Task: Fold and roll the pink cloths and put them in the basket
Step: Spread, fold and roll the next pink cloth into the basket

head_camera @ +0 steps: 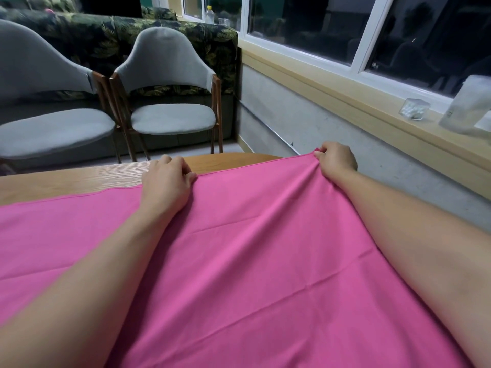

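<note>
Pink cloth: left hand, right hand pinch edge.

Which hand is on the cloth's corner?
The right hand: it pinches the far corner of the pink cloth. The left hand pinches partway along the far edge.

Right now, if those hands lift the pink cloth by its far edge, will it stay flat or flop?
Probably flop: the pink cloth bunches into gathers where the right hand pinches it. It looks thin and light, showing only shallow creases. It may slide easily on the smooth wooden table.
</note>
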A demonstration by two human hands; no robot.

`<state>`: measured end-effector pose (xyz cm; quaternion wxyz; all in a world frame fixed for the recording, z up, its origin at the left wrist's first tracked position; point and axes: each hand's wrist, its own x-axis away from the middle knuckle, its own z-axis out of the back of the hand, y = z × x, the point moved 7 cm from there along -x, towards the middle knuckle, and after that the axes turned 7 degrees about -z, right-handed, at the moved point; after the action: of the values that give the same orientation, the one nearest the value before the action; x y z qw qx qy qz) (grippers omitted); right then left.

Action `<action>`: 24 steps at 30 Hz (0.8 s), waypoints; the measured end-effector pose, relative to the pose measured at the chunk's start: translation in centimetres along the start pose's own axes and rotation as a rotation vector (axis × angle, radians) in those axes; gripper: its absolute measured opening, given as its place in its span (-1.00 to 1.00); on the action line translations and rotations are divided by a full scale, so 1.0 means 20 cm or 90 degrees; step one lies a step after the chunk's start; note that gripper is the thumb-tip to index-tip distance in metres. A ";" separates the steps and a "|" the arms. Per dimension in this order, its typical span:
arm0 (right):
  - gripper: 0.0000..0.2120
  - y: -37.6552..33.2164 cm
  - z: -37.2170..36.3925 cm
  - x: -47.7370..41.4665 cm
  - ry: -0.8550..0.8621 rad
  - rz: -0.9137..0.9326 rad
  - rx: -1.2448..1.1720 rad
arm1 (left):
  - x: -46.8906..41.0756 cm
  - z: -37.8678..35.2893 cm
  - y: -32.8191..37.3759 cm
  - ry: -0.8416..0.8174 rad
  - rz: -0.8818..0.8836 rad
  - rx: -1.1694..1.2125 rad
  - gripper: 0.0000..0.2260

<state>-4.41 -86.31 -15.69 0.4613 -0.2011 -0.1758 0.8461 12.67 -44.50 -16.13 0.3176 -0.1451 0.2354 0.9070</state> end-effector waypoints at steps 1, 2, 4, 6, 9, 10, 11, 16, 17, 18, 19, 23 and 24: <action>-0.85 0.00 0.01 0.01 -0.010 0.001 -0.017 | 0.00 0.00 0.00 0.001 -0.001 -0.005 -0.85; -0.83 0.01 0.02 0.01 -0.025 0.001 -0.040 | 0.00 0.00 0.00 0.001 -0.002 -0.007 -0.85; -0.75 0.04 0.05 0.02 -0.061 -0.012 -0.089 | 0.01 0.01 0.00 0.008 -0.003 -0.002 -0.84; -0.67 0.10 0.08 0.04 -0.123 -0.049 -0.147 | 0.01 0.03 0.01 0.025 -0.018 0.002 -0.84; -0.51 0.20 0.13 0.11 -0.239 -0.097 -0.220 | 0.01 0.06 0.05 0.044 -0.054 0.012 -0.87; -0.47 0.23 0.16 0.14 -0.262 -0.099 -0.236 | 0.02 0.07 0.06 0.043 -0.048 0.013 -0.87; -0.45 0.26 0.20 0.17 -0.274 -0.097 -0.248 | 0.03 0.08 0.07 0.042 -0.039 0.005 -0.86; -0.49 0.42 0.38 0.35 -0.217 -0.089 -0.197 | 0.06 0.04 0.11 -0.028 -0.069 -0.023 -0.77; -0.53 0.45 0.40 0.40 -0.206 -0.094 -0.181 | 0.07 0.03 0.12 -0.049 -0.076 -0.018 -0.77; -0.58 0.48 0.42 0.44 -0.200 -0.098 -0.171 | 0.08 0.02 0.12 -0.066 -0.078 -0.009 -0.77; -0.63 0.51 0.44 0.49 -0.195 -0.095 -0.154 | 0.09 0.02 0.12 -0.082 -0.072 0.001 -0.78; -0.77 0.55 0.52 0.64 -0.157 -0.050 -0.057 | 0.20 0.05 0.11 -0.111 -0.067 -0.009 -0.82; -0.78 0.55 0.53 0.67 -0.166 -0.043 -0.035 | 0.23 0.05 0.10 -0.107 -0.080 -0.010 -0.81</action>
<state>-24.12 -81.63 -14.27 0.4570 -0.0962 -0.2641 0.8439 7.69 -43.06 -16.52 0.3914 -0.0853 0.1912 0.8961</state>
